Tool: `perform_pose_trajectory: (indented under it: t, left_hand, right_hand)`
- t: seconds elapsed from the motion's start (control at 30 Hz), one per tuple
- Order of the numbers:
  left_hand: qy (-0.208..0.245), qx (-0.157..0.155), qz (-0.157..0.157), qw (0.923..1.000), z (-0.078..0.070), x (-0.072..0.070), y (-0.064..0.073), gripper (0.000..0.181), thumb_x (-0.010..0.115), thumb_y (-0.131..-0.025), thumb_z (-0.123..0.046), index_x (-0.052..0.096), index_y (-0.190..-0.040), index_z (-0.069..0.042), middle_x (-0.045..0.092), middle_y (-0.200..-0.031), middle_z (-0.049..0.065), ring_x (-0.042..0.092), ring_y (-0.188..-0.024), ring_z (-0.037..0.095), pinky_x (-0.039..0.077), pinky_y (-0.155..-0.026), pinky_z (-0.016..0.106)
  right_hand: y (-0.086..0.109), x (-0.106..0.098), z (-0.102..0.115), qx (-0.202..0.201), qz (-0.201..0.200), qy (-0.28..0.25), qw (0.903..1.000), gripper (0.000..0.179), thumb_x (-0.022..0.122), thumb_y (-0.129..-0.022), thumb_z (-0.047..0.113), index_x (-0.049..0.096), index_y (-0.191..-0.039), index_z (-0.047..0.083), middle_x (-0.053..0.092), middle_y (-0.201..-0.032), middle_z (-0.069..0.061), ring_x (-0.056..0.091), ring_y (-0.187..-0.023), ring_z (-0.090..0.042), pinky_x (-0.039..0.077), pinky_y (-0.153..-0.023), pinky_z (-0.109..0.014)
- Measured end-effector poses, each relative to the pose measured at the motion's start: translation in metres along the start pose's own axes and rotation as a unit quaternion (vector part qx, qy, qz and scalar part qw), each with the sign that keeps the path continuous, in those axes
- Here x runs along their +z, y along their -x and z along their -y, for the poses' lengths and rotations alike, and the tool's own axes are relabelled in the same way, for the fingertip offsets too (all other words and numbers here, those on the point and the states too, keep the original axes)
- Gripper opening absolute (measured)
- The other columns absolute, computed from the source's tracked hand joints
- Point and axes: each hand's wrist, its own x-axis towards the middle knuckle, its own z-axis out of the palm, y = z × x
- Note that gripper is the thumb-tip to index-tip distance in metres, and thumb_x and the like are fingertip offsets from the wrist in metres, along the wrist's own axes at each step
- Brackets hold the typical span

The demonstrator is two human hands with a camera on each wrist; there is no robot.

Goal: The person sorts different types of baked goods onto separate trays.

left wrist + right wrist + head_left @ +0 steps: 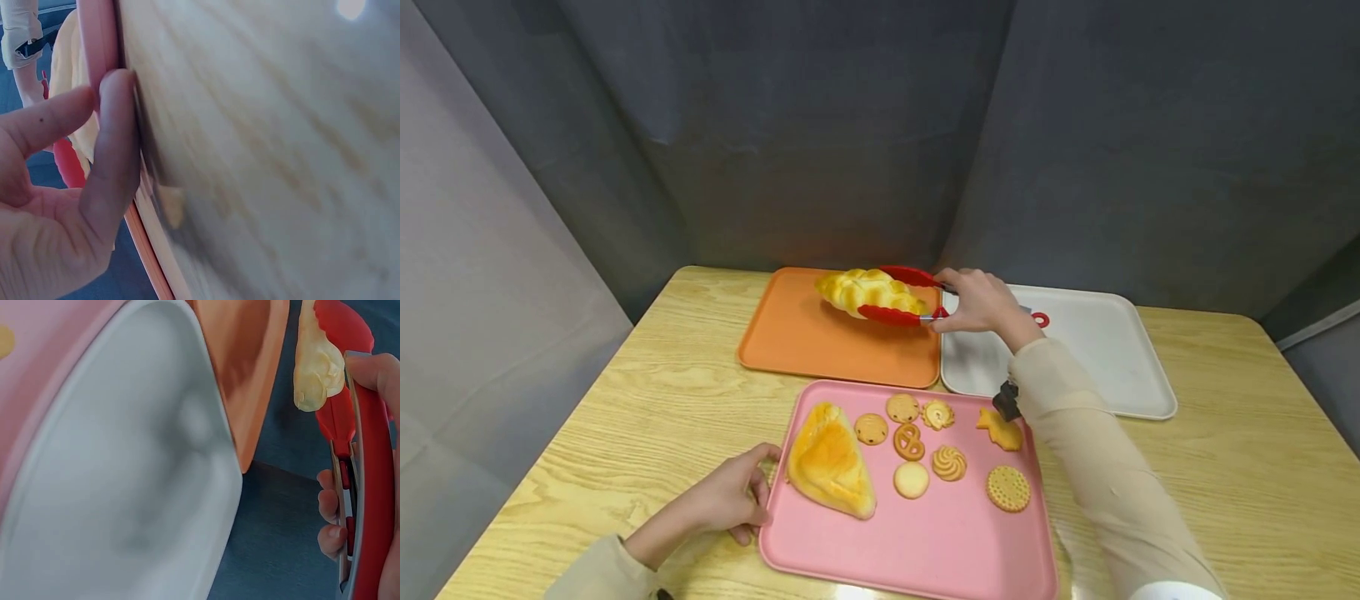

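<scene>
The braid bread [867, 292] hangs above the orange tray [805, 352], directly left of the right hand [981, 302], its long axis running left to right, nearly in line with the tongs [891, 316]. The right fingers curl round the tongs, which grip the bread's right half from near and far sides. The left hand [724, 500], farther from the bread, pinches the pink tray's [917, 554] left rim.
</scene>
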Motion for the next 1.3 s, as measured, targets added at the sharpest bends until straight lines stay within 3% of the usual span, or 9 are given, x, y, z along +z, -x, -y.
perform_pose_trajectory:
  t: [0.67, 0.9, 1.3]
  left_hand:
    - [0.003, -0.004, 0.000, 1.0000, 0.000, 0.002, 0.002, 0.068, 0.064, -0.069, 0.013, 0.034, -0.129, 0.002, 0.052, -0.067, 0.010, 0.054, -0.047, 0.017, 0.052, -0.040, 0.036]
    - [0.004, -0.003, 0.002, 1.0000, 0.000, 0.002, 0.002, 0.068, 0.064, -0.069, 0.014, 0.034, -0.129, 0.002, 0.052, -0.067, 0.011, 0.055, -0.047, 0.017, 0.052, -0.040, 0.037]
    - [0.000, -0.005, -0.002, 1.0000, -0.001, 0.001, 0.001, 0.069, 0.064, -0.068, 0.015, 0.034, -0.129, 0.004, 0.052, -0.067, 0.011, 0.055, -0.047, 0.017, 0.052, -0.040, 0.036]
  right_hand:
    - [-0.019, 0.025, -0.011, 0.036, 0.043, 0.004, 0.9984, 0.078, 0.071, -0.065, 0.050, 0.050, -0.126, 0.007, 0.060, -0.112, -0.011, 0.053, -0.090, -0.028, 0.048, -0.083, -0.044]
    - [-0.014, 0.023, -0.015, 0.051, 0.046, 0.003, 0.9977, 0.082, 0.069, -0.067, 0.052, 0.045, -0.130, 0.004, 0.055, -0.119, -0.016, 0.052, -0.099, -0.031, 0.045, -0.088, -0.048]
    - [0.006, 0.012, -0.011, 0.024, 0.018, 0.009, 0.9995, 0.079, 0.071, -0.066, 0.051, 0.049, -0.125, 0.003, 0.057, -0.115, -0.017, 0.053, -0.094, -0.030, 0.048, -0.084, -0.048]
